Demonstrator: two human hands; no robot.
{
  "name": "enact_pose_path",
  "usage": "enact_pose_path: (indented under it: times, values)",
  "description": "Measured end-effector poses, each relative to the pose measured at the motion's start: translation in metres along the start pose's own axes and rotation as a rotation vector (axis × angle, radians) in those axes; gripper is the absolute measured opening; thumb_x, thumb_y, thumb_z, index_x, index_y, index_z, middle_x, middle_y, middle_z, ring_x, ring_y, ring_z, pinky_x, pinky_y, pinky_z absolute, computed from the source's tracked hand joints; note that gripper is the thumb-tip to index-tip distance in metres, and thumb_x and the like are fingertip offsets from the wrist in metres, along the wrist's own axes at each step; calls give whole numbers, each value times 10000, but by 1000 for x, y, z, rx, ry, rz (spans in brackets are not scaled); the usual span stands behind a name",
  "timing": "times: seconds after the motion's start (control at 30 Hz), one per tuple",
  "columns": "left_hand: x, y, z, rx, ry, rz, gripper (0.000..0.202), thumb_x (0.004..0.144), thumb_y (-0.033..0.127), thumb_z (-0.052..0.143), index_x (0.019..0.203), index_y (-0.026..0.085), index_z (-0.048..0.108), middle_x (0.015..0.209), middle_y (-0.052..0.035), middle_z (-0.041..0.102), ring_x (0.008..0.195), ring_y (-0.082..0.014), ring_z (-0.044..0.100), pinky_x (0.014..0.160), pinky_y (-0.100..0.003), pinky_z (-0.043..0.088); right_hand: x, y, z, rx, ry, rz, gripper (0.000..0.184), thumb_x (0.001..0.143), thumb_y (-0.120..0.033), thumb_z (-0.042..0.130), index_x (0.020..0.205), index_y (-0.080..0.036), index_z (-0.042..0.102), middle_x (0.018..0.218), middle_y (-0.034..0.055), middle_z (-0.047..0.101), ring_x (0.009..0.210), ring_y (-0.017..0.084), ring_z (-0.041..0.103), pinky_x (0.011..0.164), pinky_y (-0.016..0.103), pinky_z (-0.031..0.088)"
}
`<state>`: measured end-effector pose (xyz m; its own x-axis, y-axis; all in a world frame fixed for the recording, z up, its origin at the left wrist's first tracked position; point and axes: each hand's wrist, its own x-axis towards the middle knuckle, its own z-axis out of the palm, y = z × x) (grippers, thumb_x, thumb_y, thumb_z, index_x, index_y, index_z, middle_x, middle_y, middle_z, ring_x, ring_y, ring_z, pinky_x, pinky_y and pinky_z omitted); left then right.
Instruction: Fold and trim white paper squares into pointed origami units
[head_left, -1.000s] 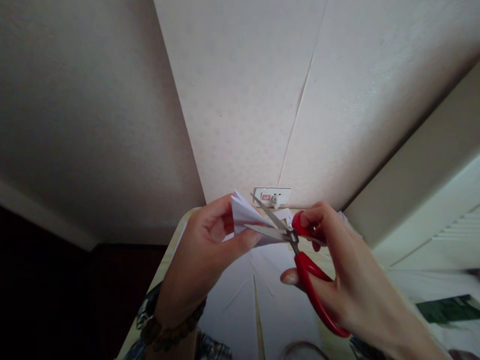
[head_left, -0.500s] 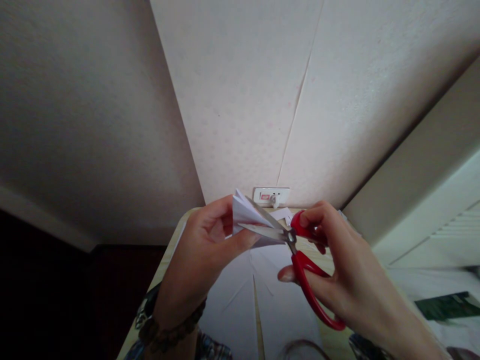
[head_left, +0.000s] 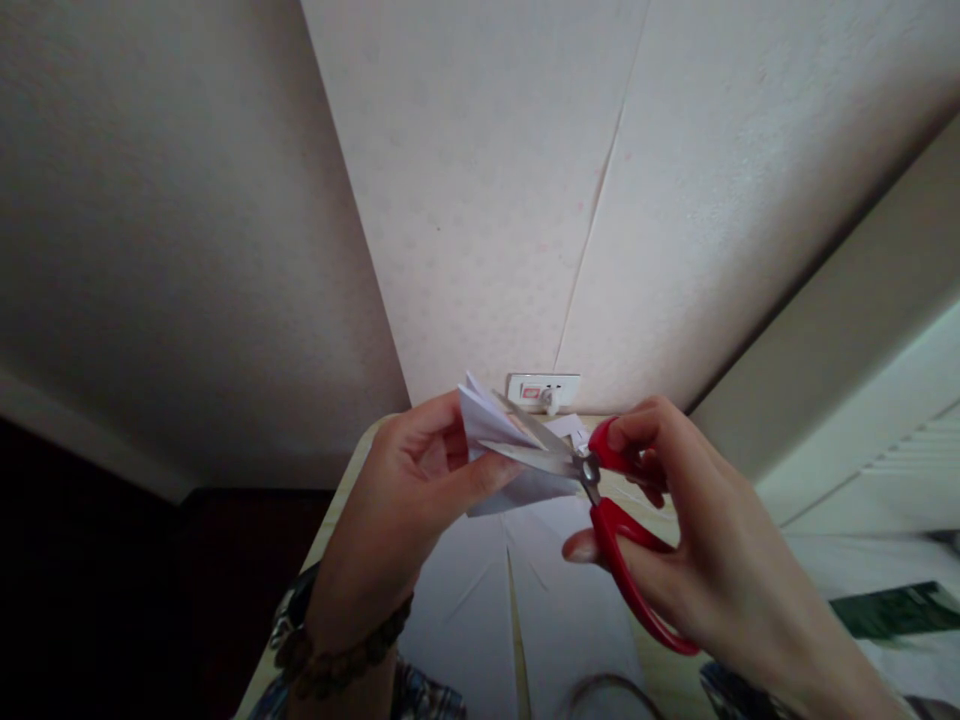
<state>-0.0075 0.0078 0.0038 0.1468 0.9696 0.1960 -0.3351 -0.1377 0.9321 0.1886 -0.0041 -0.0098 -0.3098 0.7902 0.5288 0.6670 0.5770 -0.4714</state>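
Between the thumb and fingers of my left hand (head_left: 420,470) is a folded piece of white paper (head_left: 480,415), its layers fanned apart at the top. My right hand (head_left: 697,520) grips red-handled scissors (head_left: 589,468), with a finger through the upper loop and the thumb through the lower one. The scissors' blades stand apart and point left, with part of the paper between them. The lower blade passes close above my left thumb. Larger white paper sheets (head_left: 465,600) lie on the table beneath my hands.
The pale wooden table (head_left: 352,490) meets a wall with a socket and plug (head_left: 544,392). A small white paper scrap (head_left: 568,430) lies near the wall. To the right are a pale cabinet-like panel (head_left: 885,400) and a green item (head_left: 892,610).
The scissors and my right hand have shifted slightly right. The folded paper has tilted a little, and more of its lower part shows below the blades. My left hand has barely moved.
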Motion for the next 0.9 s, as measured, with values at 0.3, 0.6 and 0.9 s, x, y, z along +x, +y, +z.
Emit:
enact_pose_path:
  times: [0.3, 0.6, 0.9]
  values:
    - [1, -1, 4, 28, 38, 23, 191, 717, 81, 787, 694, 270, 809, 670, 45, 744, 709, -144, 715, 740, -215, 596, 0, -1, 0, 8, -7, 4, 465, 775, -574, 761, 936, -238, 483, 848, 19, 616, 703, 174, 591, 585, 293, 498]
    - [3, -2, 3, 5, 32, 17, 169, 721, 96, 796, 708, 264, 805, 673, 49, 734, 710, -130, 709, 752, -207, 584, 0, 3, 1, -12, -7, -3, 474, 762, -570, 774, 903, -246, 458, 792, -20, 593, 610, 133, 533, 506, 248, 456]
    - [3, -5, 1, 25, 39, 22, 140, 689, 113, 808, 687, 252, 796, 635, 33, 710, 730, -174, 720, 712, -248, 597, 0, 4, 1, -6, 1, 9, 483, 746, -589, 773, 853, -245, 451, 719, -38, 563, 526, 114, 491, 454, 239, 431]
